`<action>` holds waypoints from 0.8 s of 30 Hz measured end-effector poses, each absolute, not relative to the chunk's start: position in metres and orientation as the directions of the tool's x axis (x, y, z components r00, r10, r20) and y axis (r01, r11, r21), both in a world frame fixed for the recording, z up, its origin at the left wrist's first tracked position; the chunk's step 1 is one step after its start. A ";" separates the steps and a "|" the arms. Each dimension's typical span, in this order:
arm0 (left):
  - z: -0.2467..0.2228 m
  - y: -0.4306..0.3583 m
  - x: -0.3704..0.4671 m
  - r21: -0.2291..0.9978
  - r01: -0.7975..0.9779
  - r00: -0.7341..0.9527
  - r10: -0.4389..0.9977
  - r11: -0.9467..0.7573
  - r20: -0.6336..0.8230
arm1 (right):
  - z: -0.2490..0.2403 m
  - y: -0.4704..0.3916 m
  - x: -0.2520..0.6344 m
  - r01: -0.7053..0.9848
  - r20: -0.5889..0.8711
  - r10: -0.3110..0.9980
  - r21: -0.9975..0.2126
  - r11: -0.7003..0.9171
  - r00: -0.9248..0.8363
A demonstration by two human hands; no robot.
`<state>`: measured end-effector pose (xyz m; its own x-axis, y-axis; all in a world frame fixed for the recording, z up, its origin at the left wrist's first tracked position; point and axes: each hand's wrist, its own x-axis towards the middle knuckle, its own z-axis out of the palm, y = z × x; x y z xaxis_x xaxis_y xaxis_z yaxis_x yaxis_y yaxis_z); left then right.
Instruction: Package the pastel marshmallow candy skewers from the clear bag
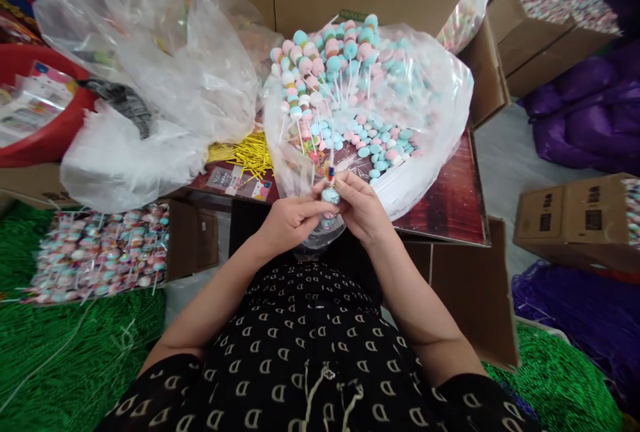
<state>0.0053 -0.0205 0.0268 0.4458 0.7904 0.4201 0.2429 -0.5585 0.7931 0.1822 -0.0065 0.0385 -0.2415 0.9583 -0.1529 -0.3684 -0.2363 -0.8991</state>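
Between my hands, close to the table's front edge, is a candy skewer (pixel 329 197) in a clear plastic wrapper, its white stick pointing away from me. My left hand (pixel 294 220) grips it from the left side. From the right, my right hand (pixel 361 204) pinches at the neck where the stick leaves the wrapper, beside a small dark blue and red piece. Just beyond lie loose pink and blue candies (pixel 383 145) on an open clear plastic bag (pixel 430 179). Finished-looking candy skewers (pixel 330 52) are piled behind them.
Yellow twist ties (pixel 253 155) and printed plastic sleeves (pixel 233 182) lie left on the dark red table (pixel 450 199). A red basin (pixel 40 112) stands far left. Below it, a box holds wrapped skewers (pixel 105 249). Cardboard boxes (pixel 570 219) and green strands (pixel 555 379) are at right.
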 end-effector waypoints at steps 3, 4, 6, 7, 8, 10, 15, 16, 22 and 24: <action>0.026 -0.017 -0.004 0.779 0.304 0.456 0.802 -0.548 0.386 | 0.041 -0.025 0.214 -0.431 -0.194 0.980 -0.882 -0.189 -0.033; 0.026 -0.015 -0.012 0.775 0.359 0.401 0.835 -0.521 0.375 | 0.039 -0.032 0.229 -0.436 -0.190 0.976 -0.891 -0.128 0.103; 0.024 -0.008 -0.034 0.742 0.525 0.225 0.909 -0.417 0.352 | 0.033 -0.047 0.266 -0.387 -0.162 0.897 -0.922 0.010 0.411; 0.022 -0.003 -0.047 0.704 0.623 0.147 0.935 -0.341 0.323 | 0.027 -0.057 0.287 -0.324 -0.139 0.818 -0.944 0.061 0.558; 0.018 0.001 -0.060 0.652 0.708 0.085 0.950 -0.271 0.302 | 0.019 -0.067 0.308 -0.228 -0.092 0.705 -0.968 0.101 0.704; 0.009 0.008 -0.087 0.528 0.837 -0.010 0.961 -0.144 0.278 | -0.001 -0.092 0.350 -0.034 -0.004 0.474 -0.998 0.055 0.880; -0.012 0.012 -0.124 0.334 0.943 -0.048 0.982 -0.017 0.183 | -0.052 -0.144 0.436 0.198 0.130 0.165 -0.831 -0.519 0.978; -0.015 0.012 -0.125 0.323 0.946 -0.013 0.987 -0.040 0.160 | -0.058 -0.148 0.446 0.198 0.160 0.118 -0.815 -0.544 0.980; -0.025 0.021 -0.121 0.336 0.925 0.155 0.983 -0.180 0.100 | -0.071 -0.120 0.445 0.229 0.214 0.085 -0.873 -0.431 0.973; -0.028 0.027 -0.122 0.356 0.912 0.179 0.978 -0.205 0.107 | -0.070 -0.106 0.428 0.281 0.223 0.221 -0.918 -0.280 0.949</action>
